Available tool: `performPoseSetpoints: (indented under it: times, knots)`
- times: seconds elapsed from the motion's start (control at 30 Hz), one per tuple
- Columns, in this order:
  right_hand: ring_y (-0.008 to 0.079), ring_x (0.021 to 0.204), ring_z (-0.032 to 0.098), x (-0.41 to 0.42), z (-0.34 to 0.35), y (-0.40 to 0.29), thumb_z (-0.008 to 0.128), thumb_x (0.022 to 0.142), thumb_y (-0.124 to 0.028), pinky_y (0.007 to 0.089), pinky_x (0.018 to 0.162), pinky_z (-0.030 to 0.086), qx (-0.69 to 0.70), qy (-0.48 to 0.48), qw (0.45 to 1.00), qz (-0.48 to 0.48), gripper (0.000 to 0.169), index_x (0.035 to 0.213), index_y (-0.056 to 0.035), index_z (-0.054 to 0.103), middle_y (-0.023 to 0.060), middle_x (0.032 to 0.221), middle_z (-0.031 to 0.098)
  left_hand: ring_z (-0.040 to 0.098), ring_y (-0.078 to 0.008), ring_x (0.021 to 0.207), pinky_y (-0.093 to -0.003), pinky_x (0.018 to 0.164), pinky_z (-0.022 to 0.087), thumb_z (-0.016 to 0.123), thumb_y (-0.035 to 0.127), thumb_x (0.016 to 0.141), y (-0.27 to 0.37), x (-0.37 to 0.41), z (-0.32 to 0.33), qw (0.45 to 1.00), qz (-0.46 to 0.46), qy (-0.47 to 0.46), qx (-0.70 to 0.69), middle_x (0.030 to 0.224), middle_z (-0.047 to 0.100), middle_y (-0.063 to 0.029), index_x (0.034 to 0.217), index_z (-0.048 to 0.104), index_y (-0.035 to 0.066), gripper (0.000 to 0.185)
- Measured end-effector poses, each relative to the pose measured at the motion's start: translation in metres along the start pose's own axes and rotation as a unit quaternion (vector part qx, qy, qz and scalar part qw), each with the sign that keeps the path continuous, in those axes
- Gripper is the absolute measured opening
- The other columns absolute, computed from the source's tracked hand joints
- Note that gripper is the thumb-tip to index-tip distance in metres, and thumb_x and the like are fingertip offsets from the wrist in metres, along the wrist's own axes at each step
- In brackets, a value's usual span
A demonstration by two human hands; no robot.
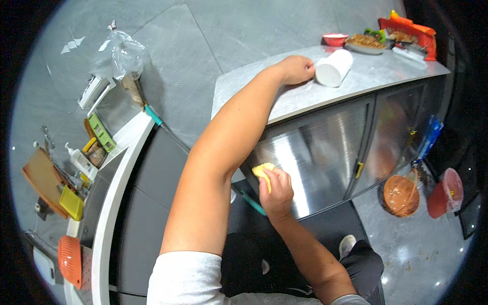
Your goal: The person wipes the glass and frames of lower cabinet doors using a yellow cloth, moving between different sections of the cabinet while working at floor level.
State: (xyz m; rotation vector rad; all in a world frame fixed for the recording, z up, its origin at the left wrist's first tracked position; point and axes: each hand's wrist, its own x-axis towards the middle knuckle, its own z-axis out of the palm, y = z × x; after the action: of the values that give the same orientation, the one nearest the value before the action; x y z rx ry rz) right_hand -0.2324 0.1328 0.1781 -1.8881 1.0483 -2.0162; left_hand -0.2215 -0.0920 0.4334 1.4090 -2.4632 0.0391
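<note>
My left hand (297, 70) reaches over the grey countertop (236, 89), its fingers curled beside the near end of a white cylindrical object (335, 68) lying on its side. Whether the fingers grip anything is unclear. Lower down, my right hand (277, 190) pinches a yellow sponge or cloth (264, 171) in front of the ribbed, shiny cabinet door (316, 156). The sponge or cloth is near the door's left edge; contact with the door cannot be made out.
A red bowl (334, 39), a plate of food (365, 44) and an orange-red container (429, 42) stand at the counter's far right. On the floor are an orange basket (401, 196) and a red bin (444, 194). Bottles, boards and an orange colander (69, 261) line the left side.
</note>
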Motion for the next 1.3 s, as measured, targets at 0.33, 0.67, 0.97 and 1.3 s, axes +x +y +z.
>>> performPoseSetpoints:
  times: [0.33,0.67,0.97,1.3]
  knots:
    - [0.0324,0.099,0.061,0.014,-0.048,0.010,0.072,0.083,-0.012,0.0432,0.082,0.052,-0.025,-0.212,0.977,-0.008,0.022,0.104,-0.0105,0.068,0.0107,0.102,0.064,0.056,-0.0313,0.122,-0.0440,0.104,0.041,0.053,0.043,0.095,0.014,-0.015,-0.026,0.976,-0.028,-0.209,0.059,0.129,0.062,-0.0180,0.133,0.056,0.016,0.047]
    - [0.0335,0.097,0.064,0.031,-0.085,0.059,0.073,0.084,-0.012,0.0416,0.084,0.052,-0.093,-0.063,0.992,0.052,0.020,0.103,-0.0094,0.069,0.0124,0.105,0.065,0.056,-0.0339,0.123,-0.0438,0.106,0.042,0.051,0.038,0.098,0.076,-0.192,-0.015,0.979,-0.096,0.126,0.128,0.124,0.064,-0.0187,0.122,0.067,0.005,0.043]
    - [0.0314,0.098,0.065,0.031,-0.077,0.055,0.074,0.084,-0.009,0.0398,0.085,0.053,-0.078,-0.058,0.994,0.054,0.020,0.103,-0.0080,0.070,0.0113,0.107,0.066,0.061,-0.0326,0.107,-0.0461,0.097,0.047,0.068,0.002,0.078,0.083,-0.308,0.120,0.871,0.010,0.484,-0.080,0.110,0.066,-0.0135,0.097,0.069,0.004,0.020]
    - [0.0260,0.095,0.065,0.048,-0.094,0.052,0.071,0.086,-0.004,0.0352,0.084,0.053,-0.122,0.007,0.991,0.047,0.018,0.104,-0.0013,0.068,0.0127,0.103,0.065,0.030,-0.0421,0.143,-0.0497,0.118,0.026,0.076,0.016,0.078,-0.006,-0.310,0.196,0.809,-0.241,0.506,-0.176,0.154,0.026,-0.0275,0.154,0.018,-0.006,0.099]
